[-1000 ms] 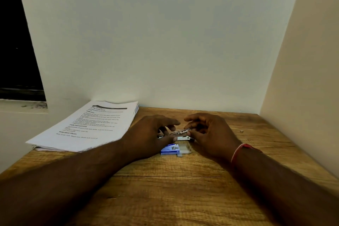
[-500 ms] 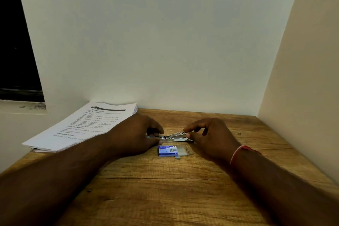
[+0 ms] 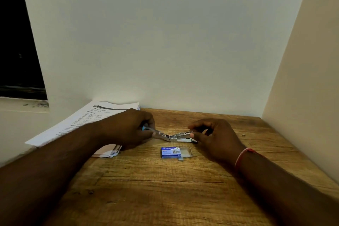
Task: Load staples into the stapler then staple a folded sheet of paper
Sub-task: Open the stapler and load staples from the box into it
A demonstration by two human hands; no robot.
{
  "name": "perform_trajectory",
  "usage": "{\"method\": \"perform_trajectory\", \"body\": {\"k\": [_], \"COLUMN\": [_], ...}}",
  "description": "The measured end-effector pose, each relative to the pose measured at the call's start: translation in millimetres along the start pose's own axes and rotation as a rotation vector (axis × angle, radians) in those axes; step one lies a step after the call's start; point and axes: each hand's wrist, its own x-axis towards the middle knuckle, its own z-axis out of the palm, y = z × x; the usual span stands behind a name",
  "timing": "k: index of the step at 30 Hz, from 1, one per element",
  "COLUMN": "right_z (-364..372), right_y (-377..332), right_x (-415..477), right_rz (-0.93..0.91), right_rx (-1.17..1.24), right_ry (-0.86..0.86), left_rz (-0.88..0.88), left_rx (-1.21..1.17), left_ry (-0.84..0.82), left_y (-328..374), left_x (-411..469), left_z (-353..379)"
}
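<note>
Left hand (image 3: pixel 128 130) had drawn leftward, swinging the small hinged steel stapler (image 3: pixel 174 136) open flat on the wooden desk (image 3: pixel 165 189); right hand (image 3: pixel 212 137) pinched its magazine end. Light, stiff, slippery: grip by ends.

Stapler (image 3: pixel 176 136) opened flat on desk (image 3: pixel 165 189), blue staple box (image 3: pixel 170 152) just in front.
Printed paper stack (image 3: pixel 82 123) lying at far left.

Two hands (image 3: pixel 128 130) (image 3: pixel 216 137), one stapler (image 3: pixel 176 136), one staple box (image 3: pixel 171 152), one paper stack (image 3: pixel 82 121), possibly several sheets.
</note>
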Motion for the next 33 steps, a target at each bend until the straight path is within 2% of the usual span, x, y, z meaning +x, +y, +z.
{"method": "perform_trajectory", "body": {"k": [4,8,11,22,33], "right_z": [-1,-1,2,9,10], "right_y": [-2,-11,-18,-29,-35], "right_x": [-1,-4,-8,-13,-14], "right_rz": [-0.017,-0.105,-0.131,-0.209,-0.172], "right_rx": [0.116,0.126,0.161,0.215,0.217], "right_ry": [0.007,0.024,0.04,0.062,0.093], "left_rz": [-0.029,-0.05,-0.024,-0.007,-0.012], "left_rx": [-0.274,-0.565,-0.562,-0.545,-0.523], "left_ry": [0.229,0.302,0.369,0.368,0.451], "left_y": [6,24,34,54,67], "left_x": [4,4,3,-2,-5], "left_z": [11,30,40,50,57]}}
